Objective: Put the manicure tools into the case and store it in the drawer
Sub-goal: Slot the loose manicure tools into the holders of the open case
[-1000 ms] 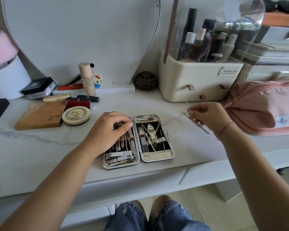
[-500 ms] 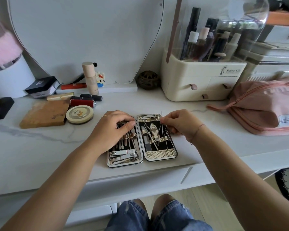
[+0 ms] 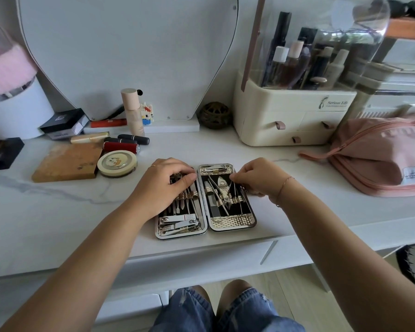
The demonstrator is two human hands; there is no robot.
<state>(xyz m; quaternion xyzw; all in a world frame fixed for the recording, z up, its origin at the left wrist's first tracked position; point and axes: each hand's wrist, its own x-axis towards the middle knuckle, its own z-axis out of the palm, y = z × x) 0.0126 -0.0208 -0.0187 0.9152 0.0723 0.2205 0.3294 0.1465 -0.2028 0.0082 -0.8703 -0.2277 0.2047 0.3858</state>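
The manicure case [image 3: 233, 223] lies open like a book on the white table [image 3: 58, 212], near the front edge, with both halves facing up. In its left half, nail clippers [image 3: 180, 224] lie at the bottom, and above them a row of slim tools [image 3: 186, 207] stands in loops. The right half holds nippers [image 3: 223, 190], a flat file [image 3: 212, 206], one small clipper [image 3: 213, 167] at the top and some thin rods on its right side. Under the table edge, just below the case, the white drawer [image 3: 201, 257] is closed. Behind the case, to the right, a cream organizer [image 3: 285, 121] with a clear cover has bottles and tubes [image 3: 295, 61] standing inside it, and its small drawers are closed. Beside it lies a pink pouch [image 3: 374, 159]; what it contains is not visible. The left hand [image 3: 168, 185] rests flat on the upper part of the left half, fingers straight and close together, covering the tops of the slim tools. The right hand [image 3: 259, 178] is curled over the upper right part of the right half, and its fingertips [image 3: 235, 181] come together in a pinch on a thin tool [image 3: 235, 195] there.
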